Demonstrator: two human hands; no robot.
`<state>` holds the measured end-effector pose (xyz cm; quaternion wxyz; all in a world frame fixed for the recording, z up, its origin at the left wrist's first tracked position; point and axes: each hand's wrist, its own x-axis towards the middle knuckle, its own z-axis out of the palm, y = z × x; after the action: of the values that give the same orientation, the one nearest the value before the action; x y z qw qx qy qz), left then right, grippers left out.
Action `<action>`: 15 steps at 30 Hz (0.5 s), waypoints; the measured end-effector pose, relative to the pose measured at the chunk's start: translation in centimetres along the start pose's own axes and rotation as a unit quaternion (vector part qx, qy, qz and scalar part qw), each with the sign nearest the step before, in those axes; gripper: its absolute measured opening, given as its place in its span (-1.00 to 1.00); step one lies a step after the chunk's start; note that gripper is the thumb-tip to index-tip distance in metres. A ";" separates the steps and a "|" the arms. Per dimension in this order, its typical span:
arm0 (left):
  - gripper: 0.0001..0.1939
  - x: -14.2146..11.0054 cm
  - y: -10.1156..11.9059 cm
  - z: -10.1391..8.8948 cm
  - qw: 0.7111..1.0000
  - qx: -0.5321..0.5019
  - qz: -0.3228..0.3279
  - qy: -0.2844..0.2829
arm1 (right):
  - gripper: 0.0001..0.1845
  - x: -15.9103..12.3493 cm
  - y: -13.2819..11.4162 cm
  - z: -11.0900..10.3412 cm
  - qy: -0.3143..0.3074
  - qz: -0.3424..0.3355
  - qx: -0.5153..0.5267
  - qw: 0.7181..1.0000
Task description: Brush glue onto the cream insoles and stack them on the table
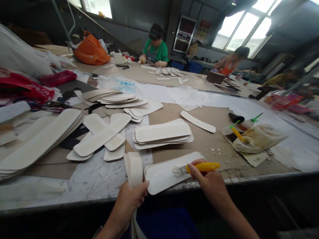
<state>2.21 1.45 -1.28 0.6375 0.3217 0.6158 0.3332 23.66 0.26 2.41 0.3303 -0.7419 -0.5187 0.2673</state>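
Note:
My right hand (pixel 208 179) is closed round the yellow handle of a brush (pixel 203 167). The brush's white, clotted bristles touch the top of a white rounded panel (pixel 161 176) at the table's front edge. In my left hand (pixel 131 196) is a folded white strip (pixel 134 169), its loop standing up and its tails hanging below the table. The left thumb reaches the near left end of the panel. Just behind lies a stack of similar white panels (pixel 161 131). What the strip is made of I cannot tell.
More white panels (pixel 102 136) lie crossed and piled on the left. To the right sit a crusted glue container (pixel 249 142) with another yellow handle and green-tipped bottles (pixel 249 122). A single curved strip (pixel 198 121) lies further back. Across the table works a person in green (pixel 159 51).

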 end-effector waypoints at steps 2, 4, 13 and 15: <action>-0.69 0.3 -0.4 0.0 1.000 -0.006 -0.006 0.009 | -0.71 0.2 1.0 -2.0 0.060 -0.016 -0.090 0.994; -0.68 0.6 -0.9 0.0 1.000 -0.002 -0.003 0.022 | -0.72 0.3 1.5 -3.7 0.101 -0.037 -0.143 0.984; -0.56 1.6 -2.4 -0.5 0.998 0.050 0.022 0.033 | -0.87 -0.8 1.7 -1.0 0.135 -0.269 -0.240 0.923; -0.55 1.6 -2.4 -0.5 0.998 0.053 0.017 0.038 | -0.88 -2.0 1.0 0.9 0.109 -0.314 -0.212 0.919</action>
<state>1.76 1.36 -4.19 0.5897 0.3529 0.6507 0.3229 22.98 -1.67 1.20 0.2868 -0.6184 -0.7301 -0.0483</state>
